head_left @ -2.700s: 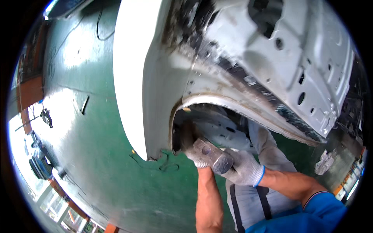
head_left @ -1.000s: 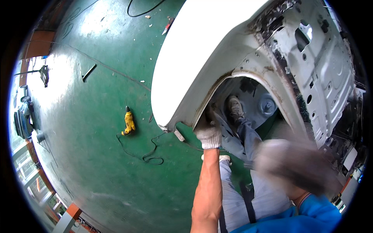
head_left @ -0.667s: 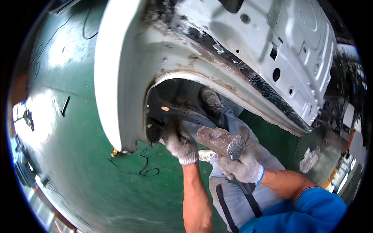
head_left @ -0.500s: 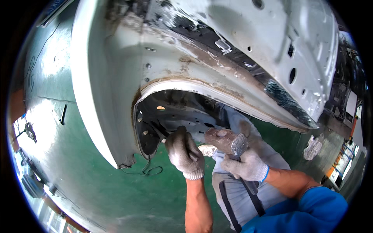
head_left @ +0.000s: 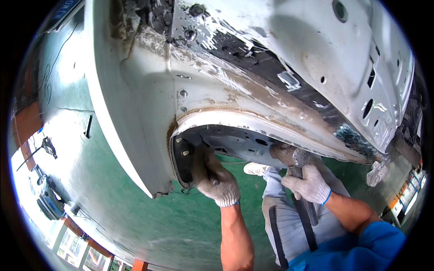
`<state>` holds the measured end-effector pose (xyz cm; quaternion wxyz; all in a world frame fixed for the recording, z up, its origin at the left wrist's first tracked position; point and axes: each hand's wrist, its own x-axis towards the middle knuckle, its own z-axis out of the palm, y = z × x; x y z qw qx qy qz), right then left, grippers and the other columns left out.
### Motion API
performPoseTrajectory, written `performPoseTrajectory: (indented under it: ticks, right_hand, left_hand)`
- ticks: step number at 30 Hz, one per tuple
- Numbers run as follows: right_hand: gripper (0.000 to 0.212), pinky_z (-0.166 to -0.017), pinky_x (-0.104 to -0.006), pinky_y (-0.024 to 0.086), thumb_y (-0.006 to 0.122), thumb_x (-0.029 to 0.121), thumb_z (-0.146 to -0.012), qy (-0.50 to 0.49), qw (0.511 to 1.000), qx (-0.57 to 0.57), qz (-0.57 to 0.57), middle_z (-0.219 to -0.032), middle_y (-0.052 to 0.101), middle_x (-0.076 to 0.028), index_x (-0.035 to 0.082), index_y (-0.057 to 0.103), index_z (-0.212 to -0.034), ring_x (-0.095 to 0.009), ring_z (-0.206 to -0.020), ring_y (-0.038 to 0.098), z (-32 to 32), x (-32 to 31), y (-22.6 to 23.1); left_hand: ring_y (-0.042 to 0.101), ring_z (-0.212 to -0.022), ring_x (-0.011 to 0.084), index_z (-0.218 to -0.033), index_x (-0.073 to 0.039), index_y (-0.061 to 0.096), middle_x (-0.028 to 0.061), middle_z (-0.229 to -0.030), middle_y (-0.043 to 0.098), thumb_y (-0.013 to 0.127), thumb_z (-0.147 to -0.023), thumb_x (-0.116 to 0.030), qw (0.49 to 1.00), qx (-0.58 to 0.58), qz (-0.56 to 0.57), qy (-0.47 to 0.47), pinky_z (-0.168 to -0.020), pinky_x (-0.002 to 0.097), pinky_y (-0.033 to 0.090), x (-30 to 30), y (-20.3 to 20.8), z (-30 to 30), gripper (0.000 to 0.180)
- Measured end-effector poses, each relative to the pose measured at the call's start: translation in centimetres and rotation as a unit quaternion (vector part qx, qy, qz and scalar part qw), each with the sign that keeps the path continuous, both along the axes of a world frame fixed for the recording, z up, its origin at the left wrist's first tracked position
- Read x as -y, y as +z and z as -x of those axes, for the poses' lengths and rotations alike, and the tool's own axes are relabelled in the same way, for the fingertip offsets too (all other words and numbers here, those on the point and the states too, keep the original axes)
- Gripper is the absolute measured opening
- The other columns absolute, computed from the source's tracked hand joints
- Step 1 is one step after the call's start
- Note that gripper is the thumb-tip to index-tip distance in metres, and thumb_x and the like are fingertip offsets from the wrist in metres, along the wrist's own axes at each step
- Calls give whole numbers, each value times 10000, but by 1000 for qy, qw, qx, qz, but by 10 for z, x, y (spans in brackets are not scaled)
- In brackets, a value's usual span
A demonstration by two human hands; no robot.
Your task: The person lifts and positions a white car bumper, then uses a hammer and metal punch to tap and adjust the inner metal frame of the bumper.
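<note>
Hammer (head_left: 284, 153) and left hand (head_left: 217, 180) sit farther apart than half a second ago, the hammer now lying to the right along the wheel arch (head_left: 235, 118). Around and above that arch spreads the pale body panel (head_left: 131, 95), scraped and rusty in patches, with a holed inner panel (head_left: 343, 67) beyond it to the upper right. Green floor (head_left: 149, 228) shows below and left of the arch. Grey trousers (head_left: 287, 212) with dark stripes are below it. Both hands wear pale knitted gloves. At the arch's left end, the left hand's grip is curled around something slim (a small rounded end pokes out, but I cannot tell what it is). Farther right, the right hand (head_left: 309, 184) has its grip wrapped around the hammer's handle just below the head, which overlaps the arch's lower edge in view; whether they touch, I cannot tell. A crumpled pale lump (head_left: 375, 174) lies past the arch's right end, a light shoe (head_left: 256, 169) just below its opening, and a slim dark bar (head_left: 88, 126) well to its left.
</note>
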<state>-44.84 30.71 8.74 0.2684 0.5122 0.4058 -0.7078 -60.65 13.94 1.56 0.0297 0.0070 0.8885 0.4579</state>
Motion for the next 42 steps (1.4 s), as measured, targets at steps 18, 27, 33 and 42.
performPoseTrajectory:
  ticks: [18,27,33,42]
  right_hand:
    - [382,-594,-358,488,658,415,-995,127,932,-269,-209,-878,646,-88,36,650,-1046,-206,-676,588,90,15,62]
    - [493,-669,-425,549,600,493,-1009,340,878,-248,-229,-821,696,-191,11,702,-999,-328,-741,703,122,20,47]
    - [379,-620,-402,522,642,392,-989,187,964,-123,-144,-777,686,-158,23,701,-1053,-299,-703,669,75,28,23]
    - [317,-457,-261,419,699,300,-1013,-60,993,-60,-81,-676,584,-27,2,640,-922,-88,-526,535,22,2,-1]
  left_hand:
    - [716,-1079,291,-1186,44,719,196,-1177,742,606,-1012,-83,998,-44,51,-7,-970,383,546,2,-53,27,243]
    - [699,-1146,295,-1302,24,671,180,-1251,727,564,-1037,-178,994,-50,101,4,-1033,381,527,10,-70,6,350]
    - [695,-1028,384,-1207,25,707,198,-1110,738,654,-963,-68,998,-55,0,-7,-908,441,561,5,-100,-9,267]
    - [652,-907,414,-1120,41,692,192,-1022,702,629,-964,-57,986,-74,24,-148,-822,481,531,-34,-37,-36,194]
